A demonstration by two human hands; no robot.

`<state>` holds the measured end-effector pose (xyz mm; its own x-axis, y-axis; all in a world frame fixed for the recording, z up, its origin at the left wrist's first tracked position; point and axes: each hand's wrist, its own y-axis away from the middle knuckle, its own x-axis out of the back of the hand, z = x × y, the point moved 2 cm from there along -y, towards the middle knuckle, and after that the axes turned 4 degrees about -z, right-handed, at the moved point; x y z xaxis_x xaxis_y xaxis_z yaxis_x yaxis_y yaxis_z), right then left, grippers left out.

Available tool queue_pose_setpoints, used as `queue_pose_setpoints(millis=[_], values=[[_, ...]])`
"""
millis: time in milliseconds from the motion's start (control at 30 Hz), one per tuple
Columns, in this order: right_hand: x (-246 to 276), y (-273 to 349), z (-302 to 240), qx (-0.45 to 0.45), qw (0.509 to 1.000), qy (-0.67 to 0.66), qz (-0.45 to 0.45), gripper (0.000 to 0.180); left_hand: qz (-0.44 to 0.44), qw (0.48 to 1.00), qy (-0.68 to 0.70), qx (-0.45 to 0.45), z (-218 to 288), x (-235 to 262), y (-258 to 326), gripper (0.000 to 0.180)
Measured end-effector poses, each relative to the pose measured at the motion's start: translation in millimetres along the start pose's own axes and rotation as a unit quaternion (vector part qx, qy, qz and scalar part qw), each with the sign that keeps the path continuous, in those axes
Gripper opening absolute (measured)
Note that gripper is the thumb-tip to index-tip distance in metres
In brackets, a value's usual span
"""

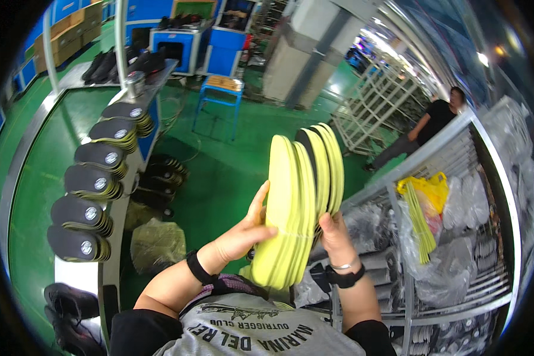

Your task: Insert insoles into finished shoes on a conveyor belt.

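Note:
A thick stack of shoe insoles (291,219), yellow-green with some black faces among them, is held upright in front of my chest. My left hand (250,228) presses against its left side, thumb across the outer insole. On the opposite side my right hand (336,237) grips the stack, its fingers partly hidden behind it. The insoles fan apart a little at the top. To my left, several piles of black-topped insoles (94,181) with yellow-green undersides stand in a row along a white bench (77,274).
Black shoes (71,302) sit at the bench's near end. A metal rack (406,267) on the right holds plastic-wrapped goods and a yellow bag (433,191). A blue stool (221,98) stands ahead near a pillar (296,59). Another person (430,127) is beyond the rack, beside a white cage trolley (377,104).

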<state>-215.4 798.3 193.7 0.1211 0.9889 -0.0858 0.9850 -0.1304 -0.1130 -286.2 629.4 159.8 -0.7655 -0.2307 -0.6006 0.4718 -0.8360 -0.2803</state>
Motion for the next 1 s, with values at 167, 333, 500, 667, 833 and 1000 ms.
queue_pose_setpoints(millis=[167, 333, 500, 667, 833, 1000], values=[[-67.4, -30.3, 81.6, -0.086, 0.896, -0.402, -0.171, 0.076, 0.212, 0.868, -0.435, -0.111, 32.2, 5.6, 65.0, 0.109], [-127.2, -28.1, 123.2, -0.171, 0.884, -0.427, -0.087, 0.052, 0.261, 0.689, -0.662, -0.136, 44.8, -1.6, 98.6, 0.087], [-154.8, -21.0, 115.4, -0.191, 0.876, -0.43, -0.106, 0.048, 0.273, 0.677, -0.668, -0.144, 50.0, -0.7, 115.1, 0.083], [-166.8, -15.4, 103.8, -0.191, 0.865, -0.447, -0.121, 0.046, 0.271, 0.662, -0.681, -0.16, 53.9, -8.2, 121.8, 0.082], [-156.6, -9.4, 108.7, -0.169, 0.869, -0.445, -0.134, 0.048, 0.251, 0.677, -0.676, -0.144, 44.2, -10.0, 125.0, 0.082], [-134.4, -7.6, 107.3, -0.059, 0.949, -0.243, -0.19, 0.055, 0.258, 0.804, -0.528, -0.087, 31.4, 5.9, 120.5, 0.106]])
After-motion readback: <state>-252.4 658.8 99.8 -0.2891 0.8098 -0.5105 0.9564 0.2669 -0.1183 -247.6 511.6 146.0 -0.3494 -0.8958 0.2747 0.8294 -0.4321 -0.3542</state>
